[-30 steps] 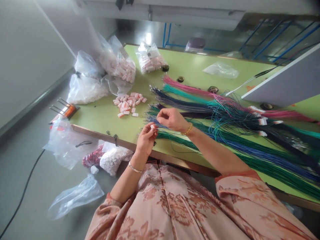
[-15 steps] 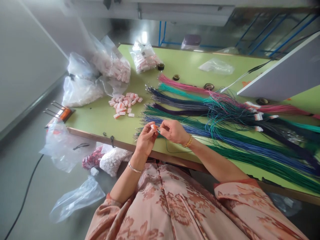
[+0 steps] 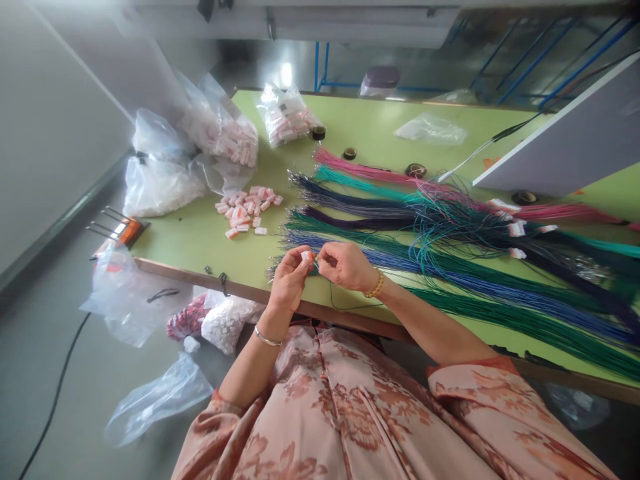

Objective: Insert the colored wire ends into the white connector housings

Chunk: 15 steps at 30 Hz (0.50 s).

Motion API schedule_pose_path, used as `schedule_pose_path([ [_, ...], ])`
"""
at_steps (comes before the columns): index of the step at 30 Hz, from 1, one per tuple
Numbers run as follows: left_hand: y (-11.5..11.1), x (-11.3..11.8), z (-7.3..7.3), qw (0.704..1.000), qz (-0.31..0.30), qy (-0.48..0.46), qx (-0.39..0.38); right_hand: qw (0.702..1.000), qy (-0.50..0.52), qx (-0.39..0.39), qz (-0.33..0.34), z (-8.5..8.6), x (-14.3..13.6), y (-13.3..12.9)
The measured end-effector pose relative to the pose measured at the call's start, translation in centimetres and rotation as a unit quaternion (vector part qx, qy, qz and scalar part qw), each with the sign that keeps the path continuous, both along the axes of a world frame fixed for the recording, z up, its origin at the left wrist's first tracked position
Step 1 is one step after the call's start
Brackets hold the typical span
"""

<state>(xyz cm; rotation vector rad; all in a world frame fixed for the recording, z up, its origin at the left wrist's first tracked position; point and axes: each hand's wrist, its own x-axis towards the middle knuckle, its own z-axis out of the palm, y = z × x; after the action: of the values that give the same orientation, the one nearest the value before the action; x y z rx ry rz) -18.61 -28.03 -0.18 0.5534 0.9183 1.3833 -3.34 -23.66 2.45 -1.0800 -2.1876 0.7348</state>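
Note:
My left hand [image 3: 290, 279] pinches a small white and orange connector housing [image 3: 307, 256] above the table's front edge. Close against it, my right hand [image 3: 343, 265] is closed on a thin green wire [image 3: 331, 293], whose loop hangs below the fingers. The wire's tip is hidden between the two hands. Bundles of long wires lie just beyond and to the right: blue wires [image 3: 450, 270], green wires [image 3: 480, 317] and pink wires [image 3: 363, 167], among others. To the left of the wire ends sits a loose pile of white and orange connector housings [image 3: 245, 210].
Plastic bags of connectors [image 3: 220, 133] stand at the table's left, and another bag [image 3: 285, 117] lies at the back. Rolls of black tape [image 3: 415, 171] rest behind the wires. A grey panel [image 3: 565, 130] rises at right. An orange pronged holder [image 3: 127, 232] is at the left corner.
Both hands stay together at nearly the same spot, with the connector housing and wire still held. The view has shifted very slightly.

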Motion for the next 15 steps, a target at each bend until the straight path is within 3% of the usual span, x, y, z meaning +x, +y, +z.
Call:
schedule_pose_path([
  [9,0.1,0.8,-0.7,0.998,0.044,0.047,-0.014,0.996,0.009,0.08,0.045,-1.9,-0.2,0.6],
  [11,0.2,0.8,-0.5,0.997,0.054,0.047,-0.009,0.997,0.025,0.061,0.045,-1.9,0.0,0.7],
  [15,0.5,0.8,-0.1,0.998,0.054,0.044,0.0,0.995,0.069,-0.058,0.046,-1.3,0.2,0.7],
])
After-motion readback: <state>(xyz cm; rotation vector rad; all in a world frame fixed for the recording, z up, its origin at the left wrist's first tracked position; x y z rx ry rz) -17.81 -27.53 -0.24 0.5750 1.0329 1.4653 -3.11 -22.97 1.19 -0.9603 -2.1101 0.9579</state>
